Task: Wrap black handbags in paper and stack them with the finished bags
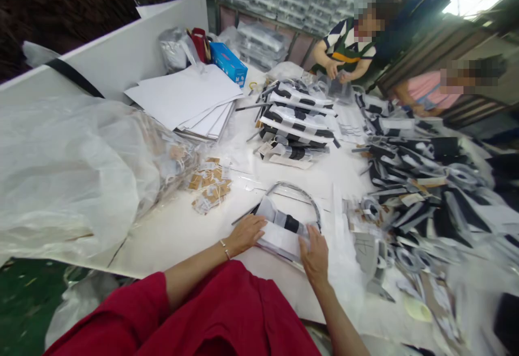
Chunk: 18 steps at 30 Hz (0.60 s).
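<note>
In front of me on the white table lies a handbag (290,222), dark and grey, with a looped handle (302,189) arching toward the far side. A sheet of white paper (279,238) covers its near part. My left hand (245,233) holds the left end, fingers over the paper and the bag's edge. At the right end, my right hand (316,253) grips the edge with its fingers pointing away from me. Some of the fingertips are hidden. Brown tags with strings (211,191) lie to the left of the bag.
Wrapped bags (300,118) are stacked beyond. White sheets (190,96) and a blue box (228,63) stand back left. Clear plastic (73,172) covers the left side. More bags (421,183) pile up right. Two people work across the table, one handling clear plastic (340,88).
</note>
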### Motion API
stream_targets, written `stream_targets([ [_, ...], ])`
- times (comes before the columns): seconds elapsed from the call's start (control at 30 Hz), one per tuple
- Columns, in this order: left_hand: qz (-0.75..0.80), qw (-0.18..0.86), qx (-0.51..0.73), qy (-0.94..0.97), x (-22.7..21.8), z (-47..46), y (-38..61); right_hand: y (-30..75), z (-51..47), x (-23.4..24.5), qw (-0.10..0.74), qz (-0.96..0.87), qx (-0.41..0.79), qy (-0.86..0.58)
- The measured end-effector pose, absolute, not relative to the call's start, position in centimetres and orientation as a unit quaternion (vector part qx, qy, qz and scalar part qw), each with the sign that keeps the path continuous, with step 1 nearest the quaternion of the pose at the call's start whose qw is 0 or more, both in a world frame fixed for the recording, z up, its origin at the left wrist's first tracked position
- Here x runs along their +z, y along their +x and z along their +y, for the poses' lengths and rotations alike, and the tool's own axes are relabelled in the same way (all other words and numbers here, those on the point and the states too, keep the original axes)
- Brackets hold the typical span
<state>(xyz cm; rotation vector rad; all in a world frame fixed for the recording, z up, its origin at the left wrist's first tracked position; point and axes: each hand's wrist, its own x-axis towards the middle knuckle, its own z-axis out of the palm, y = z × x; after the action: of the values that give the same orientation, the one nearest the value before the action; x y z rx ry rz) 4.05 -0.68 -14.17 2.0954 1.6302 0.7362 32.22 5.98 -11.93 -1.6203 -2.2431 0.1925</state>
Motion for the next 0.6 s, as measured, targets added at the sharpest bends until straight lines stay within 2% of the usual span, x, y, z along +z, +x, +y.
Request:
stream_targets([
  [0.1, 0.596, 0.184, 0.297, 0.723, -14.1, -1.7, 2.3, 34.0, 6.5, -10.1, 0.206, -0.672, 0.113, -0.702],
  [0.2, 0.621, 0.156, 0.302, 0.706, -14.1, -0.7, 1.9, 35.2, 7.7, -8.9, 0.175, -0.578, 0.176, -0.777],
  [0.3, 0.621, 0.123, 0.257, 0.73, -13.6, 1.5, 2.7, 34.7, 9.2, -8.7, 0.136, -0.554, 0.229, -0.789],
  [0.6, 0.583, 0.107, 0.168, 0.788, -13.8, 5.5, 5.4, 31.5, 11.8, -8.6, 0.054, -0.531, 0.193, -0.823],
])
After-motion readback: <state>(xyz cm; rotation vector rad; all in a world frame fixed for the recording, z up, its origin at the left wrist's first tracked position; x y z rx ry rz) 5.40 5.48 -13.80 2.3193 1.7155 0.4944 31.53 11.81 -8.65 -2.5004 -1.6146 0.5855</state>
